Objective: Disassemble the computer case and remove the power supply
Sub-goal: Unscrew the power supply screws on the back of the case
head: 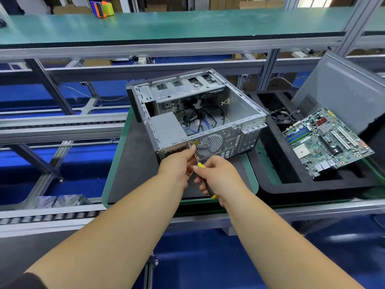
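Head view: computer case [198, 115] lies on its side, open face up, on the desk [129, 163], rear panel facing near. Power supply [167, 127] is seated in the near-left corner of the case, loose cables [200, 119] beside it. Step in hand looks like unscrewing a power supply mounting screw [188, 143] on the rear panel. Right hand [216, 176] wraps its grip around the yellow-black screwdriver [201, 165] handle; tip sits at the screw. Left hand [180, 163] pinches the shaft near the tip, fingers narrow, steadying it. Next move probably calls for turning the screw out, catching it, then doing any other rear screws before sliding the supply free. A motherboard [327, 142] rests in a black foam tray [277, 163] to the right, with a grey side panel [343, 86] leaning behind it.
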{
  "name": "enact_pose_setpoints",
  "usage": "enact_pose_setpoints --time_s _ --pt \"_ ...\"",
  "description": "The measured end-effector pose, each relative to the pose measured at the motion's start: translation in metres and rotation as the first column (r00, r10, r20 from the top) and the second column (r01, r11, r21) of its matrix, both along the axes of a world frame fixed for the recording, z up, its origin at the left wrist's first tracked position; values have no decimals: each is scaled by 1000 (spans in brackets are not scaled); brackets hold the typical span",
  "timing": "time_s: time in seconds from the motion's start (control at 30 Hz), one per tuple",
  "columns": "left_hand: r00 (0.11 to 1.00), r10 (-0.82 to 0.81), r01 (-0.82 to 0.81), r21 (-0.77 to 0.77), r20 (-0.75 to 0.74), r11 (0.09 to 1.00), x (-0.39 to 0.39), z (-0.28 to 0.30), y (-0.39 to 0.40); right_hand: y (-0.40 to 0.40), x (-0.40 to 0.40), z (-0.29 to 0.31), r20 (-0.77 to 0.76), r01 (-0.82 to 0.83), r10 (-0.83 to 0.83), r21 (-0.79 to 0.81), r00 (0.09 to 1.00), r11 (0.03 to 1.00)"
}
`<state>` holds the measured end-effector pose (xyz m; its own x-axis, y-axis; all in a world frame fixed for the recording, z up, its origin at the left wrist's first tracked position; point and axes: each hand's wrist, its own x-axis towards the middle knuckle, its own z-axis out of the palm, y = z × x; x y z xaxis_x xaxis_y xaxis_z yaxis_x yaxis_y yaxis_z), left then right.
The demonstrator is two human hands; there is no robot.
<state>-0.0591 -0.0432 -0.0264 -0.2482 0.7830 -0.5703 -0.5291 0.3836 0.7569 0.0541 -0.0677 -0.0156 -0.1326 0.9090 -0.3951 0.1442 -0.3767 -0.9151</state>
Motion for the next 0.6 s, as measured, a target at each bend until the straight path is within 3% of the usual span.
enact_pose_setpoints --time_s 0.1,0.2,0.3,0.4,0.5,0.6 --pt "1000 28 -28 10 -3 1000 0 2 0 0 -1 3 231 -46 16 125 973 991" --pt "999 34 -34 35 -18 999 0 5 1 1 1 5 271 -83 43 139 962 987" --pt "998 26 -24 41 -52 999 -1 7 2 1 5 5 9 -91 91 -9 996 996" --pt "996 34 -33 18 -88 999 -1 8 2 0 10 5 -283 -67 -14 -275 959 959" --pt "995 35 -35 -4 -97 999 0 7 3 -1 15 5 -404 -106 -79 -416 911 903" --pt "996 29 -30 -12 -82 999 1 6 3 -2 16 4 -452 -132 -86 -430 888 893"
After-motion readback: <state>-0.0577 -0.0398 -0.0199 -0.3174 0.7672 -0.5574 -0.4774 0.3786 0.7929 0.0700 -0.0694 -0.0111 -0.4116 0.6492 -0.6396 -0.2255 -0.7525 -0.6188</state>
